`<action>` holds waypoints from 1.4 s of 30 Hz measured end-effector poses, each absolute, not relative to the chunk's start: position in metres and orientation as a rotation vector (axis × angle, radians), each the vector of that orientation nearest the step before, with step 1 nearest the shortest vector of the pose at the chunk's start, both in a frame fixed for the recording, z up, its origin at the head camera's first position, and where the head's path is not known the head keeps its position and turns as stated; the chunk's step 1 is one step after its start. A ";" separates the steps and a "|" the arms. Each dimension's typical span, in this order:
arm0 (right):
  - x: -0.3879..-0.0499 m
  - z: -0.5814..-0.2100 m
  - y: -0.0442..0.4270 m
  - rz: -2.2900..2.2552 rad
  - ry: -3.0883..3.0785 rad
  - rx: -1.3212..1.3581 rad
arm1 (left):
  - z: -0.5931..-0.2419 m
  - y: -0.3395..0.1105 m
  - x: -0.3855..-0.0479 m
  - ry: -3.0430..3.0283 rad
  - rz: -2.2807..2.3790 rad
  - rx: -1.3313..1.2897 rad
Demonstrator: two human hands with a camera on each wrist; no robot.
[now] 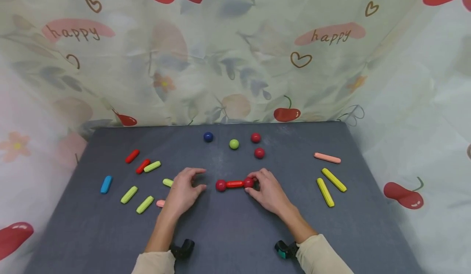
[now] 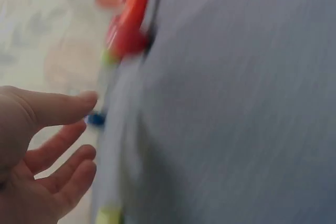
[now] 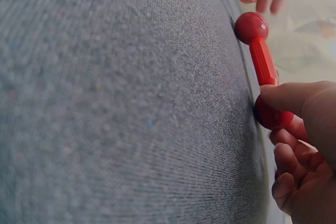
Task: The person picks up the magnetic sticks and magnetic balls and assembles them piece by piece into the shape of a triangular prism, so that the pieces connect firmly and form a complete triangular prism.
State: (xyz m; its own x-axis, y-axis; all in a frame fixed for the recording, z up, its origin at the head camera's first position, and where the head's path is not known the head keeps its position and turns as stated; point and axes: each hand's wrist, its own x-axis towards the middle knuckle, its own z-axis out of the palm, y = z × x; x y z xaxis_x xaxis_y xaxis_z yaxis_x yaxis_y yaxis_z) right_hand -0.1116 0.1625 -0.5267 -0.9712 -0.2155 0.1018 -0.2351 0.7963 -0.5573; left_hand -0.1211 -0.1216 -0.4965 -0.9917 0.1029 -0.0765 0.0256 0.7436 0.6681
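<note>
A short red rod (image 1: 234, 184) lies on the dark table with a red ball (image 1: 221, 185) at its left end and another red ball (image 1: 248, 183) at its right end. My right hand (image 1: 270, 193) pinches the right-hand ball between thumb and fingers, as the right wrist view also shows. To the left of the joined piece, apart from it, my left hand (image 1: 184, 190) has its thumb and fingers spread with nothing between them. Partly covered by this hand are a light green rod (image 1: 167, 182) and a pink rod (image 1: 160, 203).
Loose balls lie at the back: blue (image 1: 208, 137), green (image 1: 234, 144) and red (image 1: 259, 153). On the left are red rods (image 1: 132, 156), a blue rod (image 1: 106, 184) and green rods (image 1: 129, 194). Yellow rods (image 1: 325, 192) and a pink rod (image 1: 327, 158) lie right. A printed curtain (image 1: 220, 61) hangs behind.
</note>
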 end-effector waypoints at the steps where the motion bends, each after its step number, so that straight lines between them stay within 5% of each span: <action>1: -0.112 -0.527 0.163 0.919 -2.950 0.369 | -0.493 -0.133 -0.124 2.849 1.033 0.094; 12: -0.111 -0.528 0.162 0.918 -2.940 0.371 | -0.495 -0.196 -0.136 2.852 0.687 0.080; 29: -0.108 -0.532 0.149 0.967 -2.904 0.414 | -0.499 -0.082 -0.150 2.649 1.290 -0.144; 42: -0.108 -0.531 0.148 0.956 -2.893 0.406 | -0.510 -0.067 -0.144 2.694 1.271 -0.126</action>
State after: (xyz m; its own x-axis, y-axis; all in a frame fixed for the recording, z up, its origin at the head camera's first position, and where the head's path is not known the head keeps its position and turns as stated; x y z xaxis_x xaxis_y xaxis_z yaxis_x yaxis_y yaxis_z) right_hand -0.1083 0.1479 -0.5312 -0.9629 -0.2273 0.1456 -0.2693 0.7721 -0.5756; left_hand -0.1436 -0.0671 -0.5103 -0.9837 -0.0076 -0.1799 -0.1437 0.6353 0.7588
